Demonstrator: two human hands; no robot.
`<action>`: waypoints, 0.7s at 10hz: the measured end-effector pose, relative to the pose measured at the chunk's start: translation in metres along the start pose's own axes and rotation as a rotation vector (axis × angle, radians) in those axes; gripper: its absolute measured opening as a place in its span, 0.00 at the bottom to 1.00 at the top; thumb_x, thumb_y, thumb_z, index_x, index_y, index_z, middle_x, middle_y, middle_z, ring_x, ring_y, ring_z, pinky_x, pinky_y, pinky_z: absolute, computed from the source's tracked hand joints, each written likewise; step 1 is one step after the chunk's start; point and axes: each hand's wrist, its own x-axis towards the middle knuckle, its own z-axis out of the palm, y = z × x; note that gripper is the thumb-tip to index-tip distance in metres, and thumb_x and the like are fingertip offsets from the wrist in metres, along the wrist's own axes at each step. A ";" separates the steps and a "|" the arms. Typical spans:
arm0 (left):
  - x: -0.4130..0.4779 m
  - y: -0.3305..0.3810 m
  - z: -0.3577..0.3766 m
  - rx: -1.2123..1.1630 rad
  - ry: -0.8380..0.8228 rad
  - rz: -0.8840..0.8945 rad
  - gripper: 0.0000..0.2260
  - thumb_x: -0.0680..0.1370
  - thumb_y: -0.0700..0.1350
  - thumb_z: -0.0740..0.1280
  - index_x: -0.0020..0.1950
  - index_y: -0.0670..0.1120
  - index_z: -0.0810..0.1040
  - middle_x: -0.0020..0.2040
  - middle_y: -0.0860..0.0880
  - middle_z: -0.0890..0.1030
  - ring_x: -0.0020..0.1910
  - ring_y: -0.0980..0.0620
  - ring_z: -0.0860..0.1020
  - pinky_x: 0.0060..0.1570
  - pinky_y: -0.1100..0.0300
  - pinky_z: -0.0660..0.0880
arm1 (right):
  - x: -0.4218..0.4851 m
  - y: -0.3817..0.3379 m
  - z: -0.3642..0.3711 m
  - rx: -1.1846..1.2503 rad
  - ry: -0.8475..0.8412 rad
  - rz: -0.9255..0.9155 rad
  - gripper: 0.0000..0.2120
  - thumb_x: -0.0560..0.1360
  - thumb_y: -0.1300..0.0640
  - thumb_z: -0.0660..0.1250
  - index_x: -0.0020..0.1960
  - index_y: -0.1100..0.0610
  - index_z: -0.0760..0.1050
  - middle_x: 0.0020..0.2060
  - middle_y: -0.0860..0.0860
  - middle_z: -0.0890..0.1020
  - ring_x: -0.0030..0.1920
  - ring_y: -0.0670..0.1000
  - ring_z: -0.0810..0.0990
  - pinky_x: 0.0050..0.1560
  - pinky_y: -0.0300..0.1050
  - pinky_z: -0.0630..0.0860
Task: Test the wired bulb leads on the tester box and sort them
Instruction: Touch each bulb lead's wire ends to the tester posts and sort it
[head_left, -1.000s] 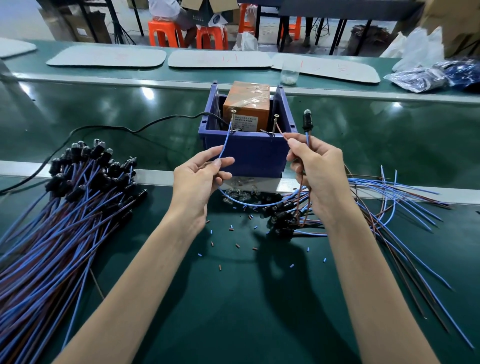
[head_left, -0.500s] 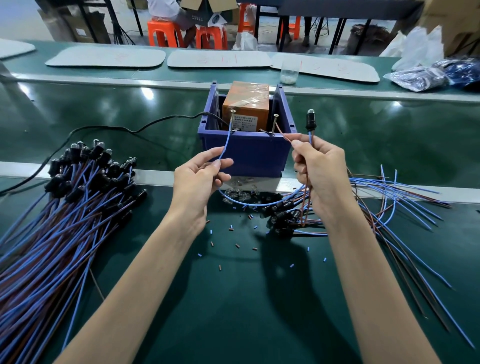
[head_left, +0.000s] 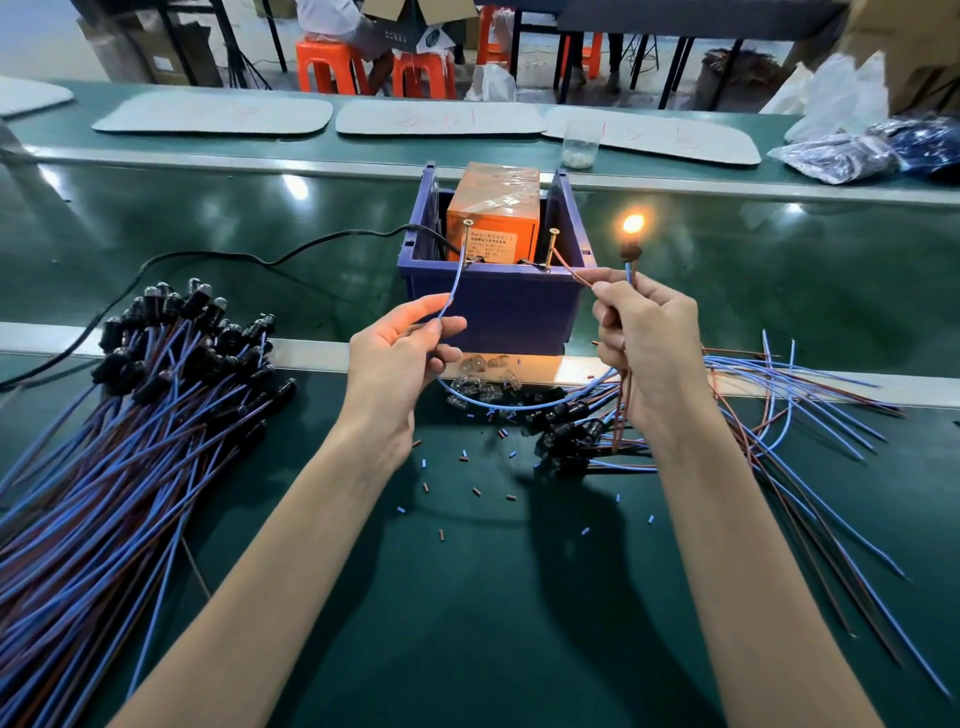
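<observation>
While the bulb (head_left: 632, 228) glows orange just above the right hand (head_left: 649, 343), this hand grips its stem together with the brown wire (head_left: 571, 270). The left hand (head_left: 400, 358) pinches the blue wire (head_left: 454, 283) between thumb and fingers. Each wire end reaches up to a screw on the tester box (head_left: 493, 306): blue to the left screw (head_left: 467, 234), brown to the right screw (head_left: 550, 247).

I judge that this lead passes and must now be sorted. The big pile (head_left: 130, 415) lies to the left, with its wires running toward the person and its bulbs at the far end. The left hand is nearer to it. A smaller pile (head_left: 779, 395) spreads beside the right hand.

The bench (head_left: 467, 597) is dark green, with small wire bits on it. Orange stools (head_left: 332, 65) stand behind.
</observation>
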 end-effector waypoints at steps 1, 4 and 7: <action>0.000 0.000 0.000 0.006 -0.002 0.001 0.14 0.80 0.34 0.60 0.48 0.50 0.81 0.36 0.55 0.84 0.27 0.61 0.75 0.31 0.72 0.72 | 0.000 0.000 0.000 0.002 0.000 0.002 0.13 0.77 0.68 0.59 0.43 0.57 0.80 0.26 0.47 0.68 0.21 0.41 0.60 0.19 0.32 0.56; 0.000 0.001 0.000 0.016 -0.001 0.007 0.14 0.80 0.34 0.60 0.49 0.50 0.81 0.36 0.54 0.84 0.27 0.61 0.75 0.31 0.72 0.72 | 0.000 -0.001 0.000 0.003 -0.015 -0.002 0.13 0.77 0.68 0.59 0.43 0.58 0.81 0.24 0.45 0.68 0.20 0.41 0.60 0.19 0.31 0.57; 0.000 0.000 0.000 0.045 0.002 0.003 0.14 0.80 0.34 0.60 0.48 0.50 0.81 0.36 0.54 0.84 0.27 0.61 0.74 0.31 0.72 0.72 | 0.000 -0.002 -0.001 -0.005 -0.025 0.003 0.12 0.78 0.67 0.59 0.45 0.58 0.81 0.25 0.46 0.69 0.21 0.41 0.61 0.19 0.31 0.58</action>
